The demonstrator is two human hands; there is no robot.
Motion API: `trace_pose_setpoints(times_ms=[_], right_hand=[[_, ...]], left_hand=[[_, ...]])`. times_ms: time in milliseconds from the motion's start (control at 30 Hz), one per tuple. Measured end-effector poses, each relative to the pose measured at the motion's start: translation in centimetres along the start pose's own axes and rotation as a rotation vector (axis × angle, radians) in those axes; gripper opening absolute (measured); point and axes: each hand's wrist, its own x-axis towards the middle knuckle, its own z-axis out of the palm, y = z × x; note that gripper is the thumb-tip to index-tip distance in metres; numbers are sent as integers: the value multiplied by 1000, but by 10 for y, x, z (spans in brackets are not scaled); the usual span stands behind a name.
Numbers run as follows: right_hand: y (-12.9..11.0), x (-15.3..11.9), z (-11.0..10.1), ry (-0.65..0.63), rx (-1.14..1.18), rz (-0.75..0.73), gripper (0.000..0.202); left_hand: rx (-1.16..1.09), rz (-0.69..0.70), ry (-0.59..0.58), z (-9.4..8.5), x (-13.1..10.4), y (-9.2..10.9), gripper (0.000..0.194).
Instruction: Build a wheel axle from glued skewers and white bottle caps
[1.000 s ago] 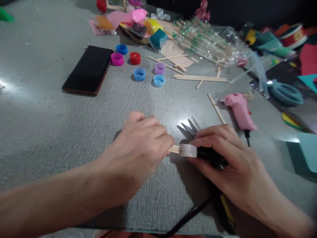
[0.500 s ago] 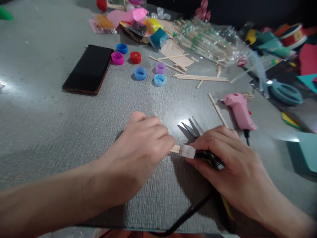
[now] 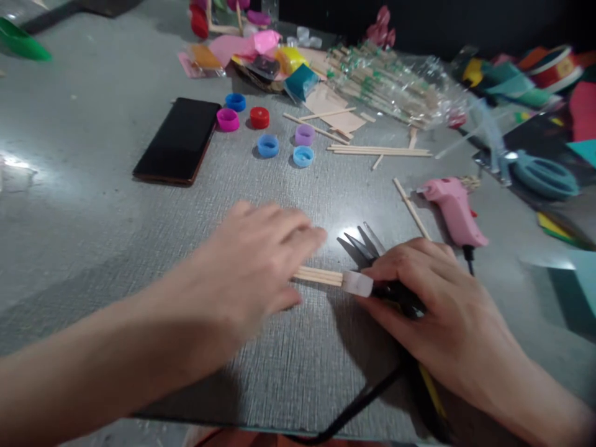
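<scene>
Wooden sticks (image 3: 321, 275) lie side by side in a small bundle, their right end at a white bottle cap (image 3: 357, 284). My right hand (image 3: 437, 304) is closed, with its thumb and forefinger at the cap's right end. Beneath that hand is a black-and-yellow handled tool (image 3: 400, 297); pointed metal blades (image 3: 361, 245) show past the knuckles. How these parts join is hidden. My left hand (image 3: 261, 267) hovers at the sticks' left part, thumb and fingers apart and slightly blurred. It hides the sticks' far left end.
Beyond the hands are a black phone (image 3: 179, 141), several coloured caps (image 3: 268, 146) and loose sticks (image 3: 379, 151). A pink glue gun (image 3: 454, 208) lies at the right, near blue-handled scissors (image 3: 547, 176). Bagged sticks (image 3: 386, 87) are at the back. A black cable (image 3: 363, 400) crosses the front.
My left hand has loosened from the sticks and moved left, its fingers now apart. More of the sticks' length shows. My right hand stays at the white cap.
</scene>
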Motion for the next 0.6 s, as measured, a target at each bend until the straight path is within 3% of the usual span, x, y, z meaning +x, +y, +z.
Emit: trace_pose_setpoints(times_ms=[133, 200, 267, 400, 600], right_hand=[[3, -1, 1, 6, 2, -12, 7], [3, -1, 1, 7, 9, -11, 6], [3, -1, 1, 9, 24, -10, 5], [3, -1, 0, 11, 44, 16, 4], [1, -2, -2, 3, 71, 66, 8]], left_hand=[[4, -86, -52, -16, -23, -26, 36], [-84, -87, -139, -16, -29, -31, 26], [-163, -82, -186, -11, -29, -31, 15], [-212, -105, -175, -5, -20, -24, 17], [-256, -222, -188, -15, -10, -16, 20]])
